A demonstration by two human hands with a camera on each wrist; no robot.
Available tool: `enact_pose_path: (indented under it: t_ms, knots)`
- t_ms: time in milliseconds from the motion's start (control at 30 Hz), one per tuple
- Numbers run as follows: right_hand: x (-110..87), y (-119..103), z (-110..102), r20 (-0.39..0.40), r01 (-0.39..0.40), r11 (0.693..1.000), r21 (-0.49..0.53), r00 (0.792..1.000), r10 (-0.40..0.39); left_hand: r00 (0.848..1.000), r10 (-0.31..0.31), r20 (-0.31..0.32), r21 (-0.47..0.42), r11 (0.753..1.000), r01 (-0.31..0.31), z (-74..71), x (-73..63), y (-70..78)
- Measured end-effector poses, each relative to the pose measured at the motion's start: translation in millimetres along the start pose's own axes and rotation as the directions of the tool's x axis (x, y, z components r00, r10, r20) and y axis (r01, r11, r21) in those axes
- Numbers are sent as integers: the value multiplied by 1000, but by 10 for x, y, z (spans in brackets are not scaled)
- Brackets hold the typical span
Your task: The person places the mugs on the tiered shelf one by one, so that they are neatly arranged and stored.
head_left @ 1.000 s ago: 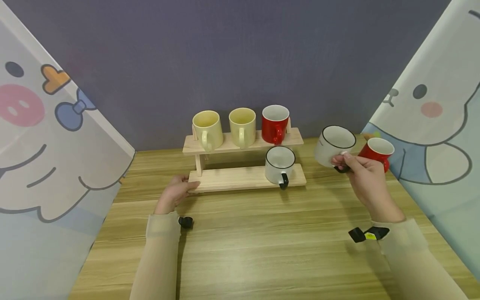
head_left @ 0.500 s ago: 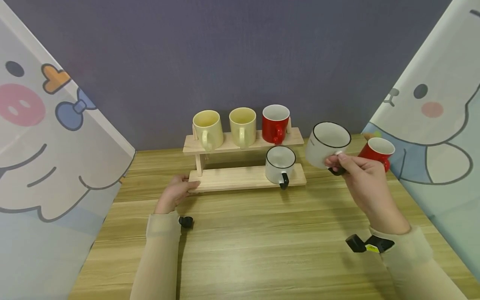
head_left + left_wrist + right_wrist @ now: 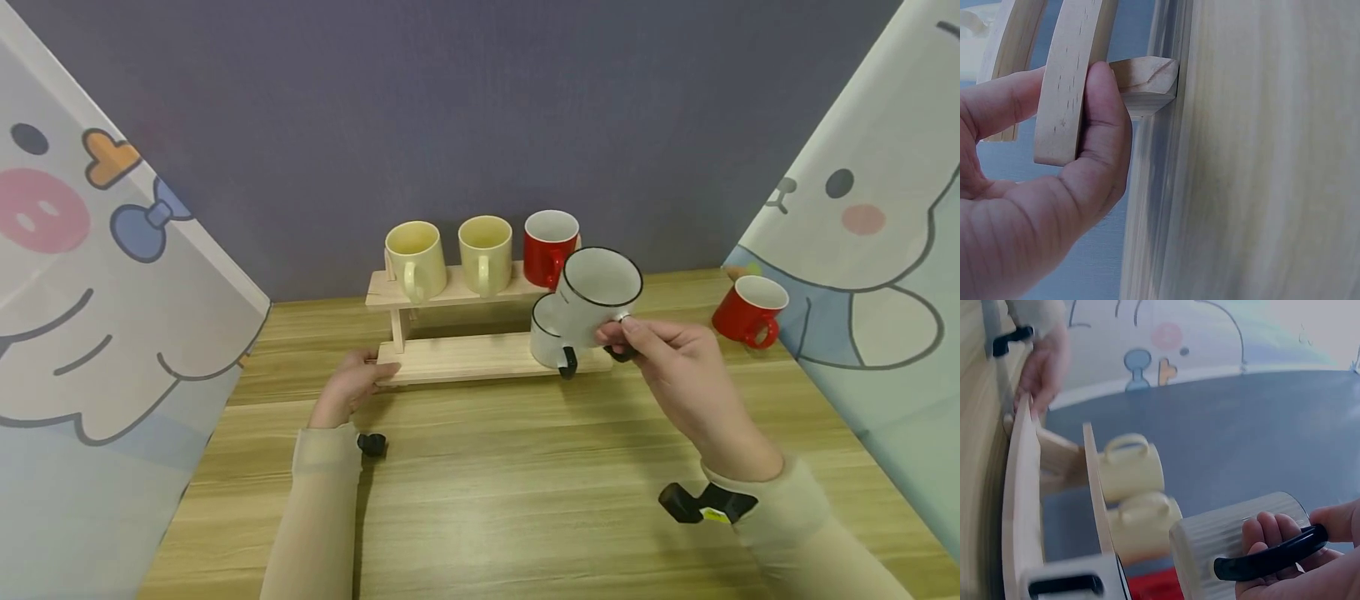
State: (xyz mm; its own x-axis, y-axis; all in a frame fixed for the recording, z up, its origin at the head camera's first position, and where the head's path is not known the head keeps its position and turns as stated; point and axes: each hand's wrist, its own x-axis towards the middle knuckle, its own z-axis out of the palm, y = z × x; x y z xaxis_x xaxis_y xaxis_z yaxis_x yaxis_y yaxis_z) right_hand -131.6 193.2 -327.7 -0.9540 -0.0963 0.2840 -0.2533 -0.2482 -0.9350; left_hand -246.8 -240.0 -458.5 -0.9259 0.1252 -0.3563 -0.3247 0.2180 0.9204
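Note:
My right hand (image 3: 678, 379) grips a white mug (image 3: 596, 292) with a black rim by its black handle (image 3: 1272, 553), lifted in front of the rack's right end. In the head view it overlaps a second white mug (image 3: 547, 342) standing on the lower shelf (image 3: 457, 357). With thumb and fingers, my left hand (image 3: 348, 387) pinches the left end of that shelf board (image 3: 1063, 106). On the upper shelf (image 3: 450, 292) stand two yellow mugs (image 3: 418, 262) and a red mug (image 3: 542, 254), the red one partly covered by the lifted mug.
Another red mug (image 3: 738, 317) stands on the wooden table (image 3: 480, 492) at the right, near the side panel (image 3: 870, 250) with a cartoon print. A dark wall (image 3: 480, 108) rises right behind the rack.
My right hand has carried the white mug left, away from the red mug on the table and over to the rack's right end. My left hand stays on the shelf.

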Motion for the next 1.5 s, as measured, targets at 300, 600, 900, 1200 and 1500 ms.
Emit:
enact_pose_path:
  t_ms: [300, 600, 900, 1200, 1500]
  knots:
    - [-3, 199, 379, 66, -30, 992, -123, 997, 38, 1000, 8, 1, 9, 1000, -8, 0, -2, 3]
    - [-13, 471, 707, 65, -83, 960, -268, 993, 103, 1000, 6, 9, 7, 1000, -6, 15, 1, 8]
    - [-15, 780, 897, 40, -90, 969, -229, 994, 102, 1000, 11, 9, 8, 1000, -11, 12, 10, 11]
    - [8, 1003, 958, -52, -167, 965, -203, 986, 160, 1000, 3, 1, 15, 1000, -3, 19, -21, 39]
    - [71, 1153, 1004, -105, -183, 962, -201, 981, 165, 1000, -20, -7, 28, 999, 20, -5, -20, 20]
